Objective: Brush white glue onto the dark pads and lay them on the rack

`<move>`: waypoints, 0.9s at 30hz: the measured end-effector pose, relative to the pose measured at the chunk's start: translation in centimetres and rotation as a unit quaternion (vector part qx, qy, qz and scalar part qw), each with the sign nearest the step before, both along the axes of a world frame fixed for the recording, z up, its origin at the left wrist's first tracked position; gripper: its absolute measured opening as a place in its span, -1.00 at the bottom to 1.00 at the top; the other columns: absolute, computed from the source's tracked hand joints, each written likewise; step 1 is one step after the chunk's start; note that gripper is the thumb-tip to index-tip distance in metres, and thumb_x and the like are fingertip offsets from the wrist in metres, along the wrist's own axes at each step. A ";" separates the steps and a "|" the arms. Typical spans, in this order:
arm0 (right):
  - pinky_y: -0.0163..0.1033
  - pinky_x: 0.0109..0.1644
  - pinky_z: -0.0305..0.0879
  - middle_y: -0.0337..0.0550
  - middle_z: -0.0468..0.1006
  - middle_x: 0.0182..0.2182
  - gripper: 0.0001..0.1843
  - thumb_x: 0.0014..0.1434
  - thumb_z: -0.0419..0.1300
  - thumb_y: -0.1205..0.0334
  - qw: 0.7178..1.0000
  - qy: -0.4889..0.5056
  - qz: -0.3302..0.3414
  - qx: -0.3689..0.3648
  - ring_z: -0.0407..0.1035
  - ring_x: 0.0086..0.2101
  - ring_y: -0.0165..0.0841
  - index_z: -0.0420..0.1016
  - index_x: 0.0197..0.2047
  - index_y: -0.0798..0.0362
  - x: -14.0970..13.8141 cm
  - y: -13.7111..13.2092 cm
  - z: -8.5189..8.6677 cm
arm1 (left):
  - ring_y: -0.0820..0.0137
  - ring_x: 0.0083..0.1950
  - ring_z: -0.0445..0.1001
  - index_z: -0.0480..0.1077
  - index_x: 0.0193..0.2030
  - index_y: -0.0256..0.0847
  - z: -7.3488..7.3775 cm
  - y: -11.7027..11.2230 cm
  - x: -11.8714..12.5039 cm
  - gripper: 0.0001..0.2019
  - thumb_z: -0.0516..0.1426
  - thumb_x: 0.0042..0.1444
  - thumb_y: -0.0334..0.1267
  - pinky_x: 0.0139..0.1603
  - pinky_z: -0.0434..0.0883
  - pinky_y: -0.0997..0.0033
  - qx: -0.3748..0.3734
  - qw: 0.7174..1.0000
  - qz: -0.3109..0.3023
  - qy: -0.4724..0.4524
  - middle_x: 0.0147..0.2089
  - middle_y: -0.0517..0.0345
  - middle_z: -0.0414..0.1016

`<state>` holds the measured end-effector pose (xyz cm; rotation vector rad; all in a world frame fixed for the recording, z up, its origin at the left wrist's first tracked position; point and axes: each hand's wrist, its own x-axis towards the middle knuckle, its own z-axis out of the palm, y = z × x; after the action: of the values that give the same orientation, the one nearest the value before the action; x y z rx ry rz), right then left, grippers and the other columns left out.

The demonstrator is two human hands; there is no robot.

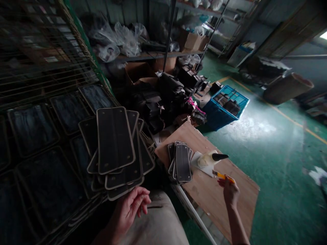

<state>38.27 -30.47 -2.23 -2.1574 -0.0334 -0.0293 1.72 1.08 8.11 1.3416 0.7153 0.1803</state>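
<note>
My left hand (131, 207) hovers palm up just below a fanned stack of dark rounded panels (116, 146) that rests on a wire rack; its fingers are loosely curled and hold nothing. My right hand (230, 190) is closed round a small yellow-handled brush (222, 176), held over a wooden board (217, 194). Just beyond the brush a pale glue bottle with a black nozzle (211, 158) lies on a white sheet. A smaller stack of dark panels (181, 162) sits on the board to the left of the bottle.
Wire racks (38, 143) on the left carry single dark panels. Behind stand shelves with plastic bags and cartons (143, 44), piles of dark parts, and a blue crate (226, 105) on the green floor. My trouser leg (158, 221) lies between my hands.
</note>
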 end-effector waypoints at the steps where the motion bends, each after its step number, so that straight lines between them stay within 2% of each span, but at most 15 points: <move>1: -0.14 -0.45 0.45 -0.12 0.55 -0.54 -0.27 0.01 0.13 -0.37 1.000 0.017 0.003 0.000 0.48 -0.55 -0.23 0.45 -0.13 0.18 1.1 -0.2 -1.8 | 0.44 -0.47 0.49 0.34 -0.16 -0.20 -0.2 -0.6 0.8 -0.67 -0.03 0.29 0.03 -0.53 0.37 0.50 -0.020 1.000 0.000 0.014 -0.36 0.13 0.50; 4: -0.17 -0.42 0.44 -0.11 0.56 -0.52 -0.26 0.02 0.10 -0.37 0.998 0.064 0.027 -0.007 0.49 -0.51 -0.25 0.46 -0.10 0.18 4.3 0.0 -7.0 | 0.47 -0.52 0.44 0.32 -0.24 -0.22 -1.2 -2.3 3.2 -0.63 0.03 0.23 0.10 -0.53 0.34 0.51 -0.069 0.995 -0.012 0.065 -0.42 0.18 0.47; 7: -0.20 -0.40 0.41 -0.10 0.56 -0.50 -0.27 0.02 0.08 -0.35 0.994 0.094 0.053 -0.024 0.48 -0.49 -0.26 0.49 -0.09 0.17 7.1 0.4 -11.3 | 0.53 -0.62 0.33 0.26 -0.38 -0.21 -2.5 -4.0 5.1 -0.56 0.09 0.14 0.19 -0.61 0.20 0.57 -0.103 0.984 -0.036 0.143 -0.55 0.25 0.38; 10: -0.21 -0.38 0.36 -0.08 0.56 -0.50 -0.31 0.04 0.07 -0.31 0.991 0.107 0.068 -0.052 0.48 -0.47 -0.25 0.51 -0.11 0.17 9.2 0.7 -14.5 | 0.57 -0.66 0.19 0.17 -0.48 -0.19 -3.8 -5.3 6.4 -0.49 0.09 0.09 0.26 -0.62 0.10 0.58 -0.094 0.974 -0.019 0.206 -0.65 0.33 0.24; 13: -0.19 -0.36 0.32 -0.06 0.56 -0.48 -0.33 0.07 0.04 -0.27 0.988 0.110 0.081 -0.077 0.46 -0.45 -0.24 0.50 -0.08 0.17 10.6 0.8 -16.8 | 0.56 -0.63 0.18 0.18 -0.49 -0.19 -4.4 -6.1 7.4 -0.47 0.06 0.08 0.29 -0.60 0.10 0.57 -0.076 0.969 0.006 0.234 -0.63 0.34 0.22; 16: -0.16 -0.34 0.28 -0.06 0.54 -0.48 -0.35 0.09 0.01 -0.23 0.984 0.112 0.097 -0.099 0.43 -0.44 -0.22 0.50 -0.07 0.17 11.4 0.8 -18.0 | 0.52 -0.57 0.24 0.24 -0.47 -0.19 -4.6 -6.6 8.4 -0.48 0.09 0.04 0.30 -0.56 0.17 0.56 -0.038 0.964 0.028 0.260 -0.58 0.32 0.26; 19: -0.14 -0.32 0.24 -0.06 0.53 -0.50 -0.38 0.10 0.00 -0.20 0.981 0.106 0.110 -0.121 0.41 -0.43 -0.19 0.51 -0.08 0.16 11.8 0.6 -18.3 | 0.48 -0.53 0.30 0.30 -0.44 -0.19 -4.5 -6.7 9.2 -0.50 0.09 0.05 0.28 -0.51 0.23 0.54 -0.021 0.962 0.021 0.270 -0.54 0.29 0.31; 22: -0.13 -0.33 0.22 -0.06 0.52 -0.50 -0.41 0.11 0.00 -0.15 0.979 0.096 0.125 -0.132 0.40 -0.44 -0.19 0.52 -0.07 0.15 11.8 0.1 -17.7 | 0.47 -0.50 0.34 0.34 -0.37 -0.19 -4.0 -6.6 9.8 -0.56 0.07 0.12 0.20 -0.49 0.26 0.53 -0.009 0.963 -0.003 0.268 -0.50 0.27 0.34; 27: -0.13 -0.36 0.21 -0.06 0.53 -0.47 -0.48 0.05 0.08 -0.11 0.971 0.079 0.179 -0.135 0.35 -0.49 -0.22 0.56 -0.10 0.08 10.8 -1.1 -16.3 | 0.47 -0.46 0.35 0.39 -0.33 -0.16 -2.8 -6.2 10.6 -0.68 0.03 0.23 0.04 -0.39 0.29 0.53 0.088 0.964 -0.040 0.249 -0.47 0.27 0.33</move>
<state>49.10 -31.57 -18.56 -2.3859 -0.3524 0.3744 12.35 -5.10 5.27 1.6053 1.0814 -0.1711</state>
